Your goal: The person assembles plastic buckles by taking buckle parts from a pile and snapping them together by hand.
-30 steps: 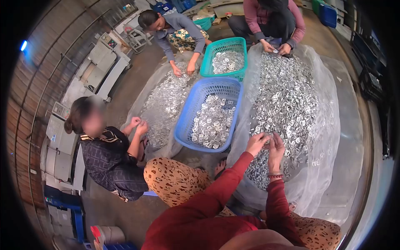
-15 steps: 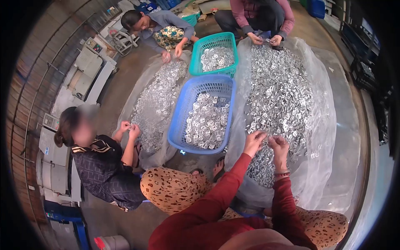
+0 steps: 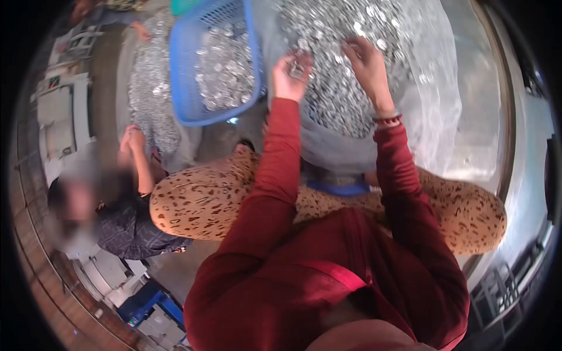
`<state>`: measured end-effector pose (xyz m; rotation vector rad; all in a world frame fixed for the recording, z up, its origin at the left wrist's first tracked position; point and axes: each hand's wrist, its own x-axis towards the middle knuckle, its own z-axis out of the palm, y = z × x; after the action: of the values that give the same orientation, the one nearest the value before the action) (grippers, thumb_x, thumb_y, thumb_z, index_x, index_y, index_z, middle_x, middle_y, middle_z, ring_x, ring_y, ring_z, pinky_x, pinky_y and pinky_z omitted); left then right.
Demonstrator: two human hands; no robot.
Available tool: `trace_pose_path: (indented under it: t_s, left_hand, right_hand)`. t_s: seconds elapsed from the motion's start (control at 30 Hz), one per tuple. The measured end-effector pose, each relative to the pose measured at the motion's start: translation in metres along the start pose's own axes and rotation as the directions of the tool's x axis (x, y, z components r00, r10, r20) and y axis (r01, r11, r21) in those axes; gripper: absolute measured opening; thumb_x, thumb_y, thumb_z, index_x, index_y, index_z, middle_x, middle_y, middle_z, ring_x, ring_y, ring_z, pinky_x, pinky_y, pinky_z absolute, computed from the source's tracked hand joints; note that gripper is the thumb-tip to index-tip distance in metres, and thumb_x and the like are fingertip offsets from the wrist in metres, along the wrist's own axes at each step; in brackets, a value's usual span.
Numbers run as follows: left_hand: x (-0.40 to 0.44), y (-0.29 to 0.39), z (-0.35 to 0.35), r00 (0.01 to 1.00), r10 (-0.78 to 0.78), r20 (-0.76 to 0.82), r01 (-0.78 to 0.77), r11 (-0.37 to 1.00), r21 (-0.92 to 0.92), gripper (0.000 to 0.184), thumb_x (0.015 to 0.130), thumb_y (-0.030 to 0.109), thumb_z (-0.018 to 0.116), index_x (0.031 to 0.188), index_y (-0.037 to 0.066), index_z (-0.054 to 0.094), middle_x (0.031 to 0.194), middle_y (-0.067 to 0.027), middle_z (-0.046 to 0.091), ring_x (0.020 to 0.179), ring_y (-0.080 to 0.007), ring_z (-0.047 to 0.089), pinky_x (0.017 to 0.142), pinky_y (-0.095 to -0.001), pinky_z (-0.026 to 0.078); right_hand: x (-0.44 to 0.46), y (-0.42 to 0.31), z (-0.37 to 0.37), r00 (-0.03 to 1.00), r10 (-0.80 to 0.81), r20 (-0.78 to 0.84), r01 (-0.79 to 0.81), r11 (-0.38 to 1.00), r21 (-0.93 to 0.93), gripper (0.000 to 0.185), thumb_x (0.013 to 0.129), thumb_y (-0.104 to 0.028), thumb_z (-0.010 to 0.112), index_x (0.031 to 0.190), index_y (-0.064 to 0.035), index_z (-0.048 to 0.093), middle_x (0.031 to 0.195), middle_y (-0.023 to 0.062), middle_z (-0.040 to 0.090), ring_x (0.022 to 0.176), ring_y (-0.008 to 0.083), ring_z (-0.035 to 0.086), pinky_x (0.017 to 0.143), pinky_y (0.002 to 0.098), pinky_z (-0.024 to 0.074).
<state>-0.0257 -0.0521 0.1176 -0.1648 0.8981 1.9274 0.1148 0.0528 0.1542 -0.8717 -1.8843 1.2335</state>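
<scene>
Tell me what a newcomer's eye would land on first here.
Probably the glittering heap of small pieces on the pale sheet at top centre, with the left hand and right hand over it. Next comes the bright blue basket, left of the heap, holding more shiny pieces. Nearest the camera, the red sleeves and spotted trousers stand out.

There are two baskets (image 3: 182, 88) and two heaps of metal pieces (image 3: 345, 111).
</scene>
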Motion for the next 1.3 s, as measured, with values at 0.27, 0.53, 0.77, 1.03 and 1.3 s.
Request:
trace_pose_path:
  t_s: [0.27,0.53,0.77,1.03,1.3]
  left_hand:
    - [0.012,-0.034,0.010,0.912,-0.322,0.254,0.398,0.844,-0.360,0.042,0.089,0.035,0.037,0.096,-0.004,0.048,0.087,-0.0142,0.053,0.076,-0.0230,0.052,0.062,-0.0331,0.050]
    - [0.065,0.175,-0.048,0.903,0.425,-0.069,-0.331,0.788,0.519,0.018,0.077,0.012,0.054,0.094,0.005,0.052,0.071,-0.0067,0.047,0.055,-0.0173,0.043,0.053,-0.0298,0.040]
    - [0.072,0.108,-0.034,0.750,0.363,0.553,-0.519,-0.196,0.832,0.029,0.071,0.007,0.058,0.100,0.005,0.060,0.089,-0.0101,0.060,0.070,-0.0162,0.056,0.064,-0.0288,0.046]
    - [0.095,-0.087,-0.056,0.826,-0.165,0.539,-0.563,-0.294,0.772,0.044,0.062,0.006,0.066,0.104,0.019,0.061,0.101,-0.0094,0.056,0.088,-0.0222,0.056,0.073,-0.0330,0.045]
    - [0.090,-0.041,-0.035,0.978,-0.140,0.157,-0.051,0.566,0.823,0.031,0.077,0.002,0.059,0.108,0.001,0.053,0.081,-0.0093,0.058,0.062,-0.0163,0.059,0.053,-0.0263,0.050]
  right_hand:
    - [0.002,0.006,-0.005,0.980,-0.187,0.068,0.198,0.948,-0.249,0.033,0.085,-0.029,0.051,0.110,-0.0080,0.056,0.099,0.0108,0.060,0.085,0.0208,0.057,0.074,0.0300,0.0449]
    - [-0.009,0.179,-0.021,0.678,0.502,0.537,-0.667,0.112,0.737,0.039,0.087,-0.015,0.049,0.119,0.0042,0.039,0.115,0.0190,0.046,0.094,0.0227,0.050,0.079,0.0265,0.0451]
    - [-0.004,0.311,-0.222,0.939,0.327,-0.103,-0.343,0.901,-0.267,0.041,0.080,-0.023,0.061,0.109,0.0052,0.053,0.093,0.0075,0.062,0.089,0.0135,0.054,0.080,0.0271,0.0418]
    - [0.013,0.123,-0.255,0.563,0.706,0.429,-0.715,0.676,-0.175,0.025,0.081,-0.016,0.052,0.098,0.0018,0.058,0.095,0.0104,0.058,0.086,0.0218,0.058,0.076,0.0315,0.0482]
    - [0.031,0.033,-0.032,0.926,0.156,0.344,0.085,0.801,-0.592,0.024,0.074,-0.009,0.048,0.097,-0.0046,0.054,0.081,0.0181,0.058,0.076,0.0307,0.057,0.065,0.0398,0.0462]
